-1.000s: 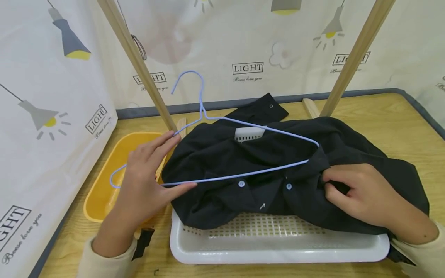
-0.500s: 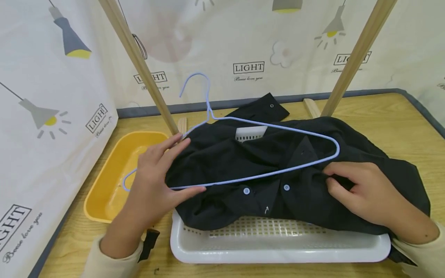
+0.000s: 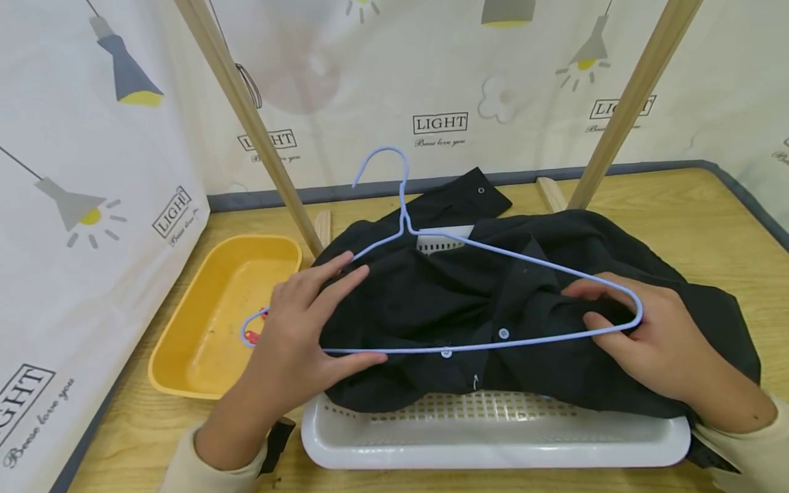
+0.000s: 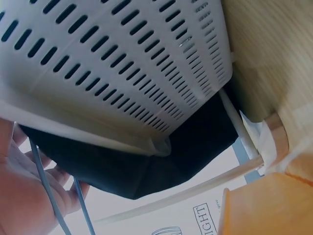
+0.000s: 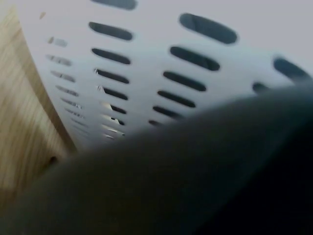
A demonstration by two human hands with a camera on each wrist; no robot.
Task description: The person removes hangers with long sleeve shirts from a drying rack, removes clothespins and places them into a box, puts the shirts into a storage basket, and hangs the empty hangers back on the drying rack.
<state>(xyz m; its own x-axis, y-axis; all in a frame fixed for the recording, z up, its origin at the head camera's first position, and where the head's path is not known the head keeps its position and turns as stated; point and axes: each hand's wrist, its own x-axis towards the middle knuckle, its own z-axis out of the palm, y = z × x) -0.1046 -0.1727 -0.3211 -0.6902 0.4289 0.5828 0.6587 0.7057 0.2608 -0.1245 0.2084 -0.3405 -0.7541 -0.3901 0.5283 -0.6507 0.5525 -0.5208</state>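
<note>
My left hand [image 3: 302, 329] holds a light blue wire clothes hanger [image 3: 468, 346] by its left part, fingers at the upper arm and thumb along the bottom bar. The hanger's hook points up. Below it a black buttoned shirt [image 3: 407, 294] lies bunched over a white perforated basket [image 3: 493, 452]. My right hand [image 3: 653, 329] is at the shirt's right part, its thumb and fingers spread apart, and the hanger's right end crosses in front of it. In the left wrist view, the hanger's wires [image 4: 44, 181] run past the fingers. Dark fabric [image 5: 146, 186] fills much of the right wrist view.
To the left stands a yellow basin [image 3: 166, 329] with small red items [image 3: 251, 336] partly behind the hanger. Two wooden poles [image 3: 265, 150] [image 3: 635, 103] rise behind the basket. Printed cloth [image 3: 394, 75] covers the walls behind the wooden table [image 3: 727, 226].
My left hand has carried the hanger to the right and toward me, so its right end now overlaps my right hand. My right thumb and fingers have spread from their pinch on the shirt.
</note>
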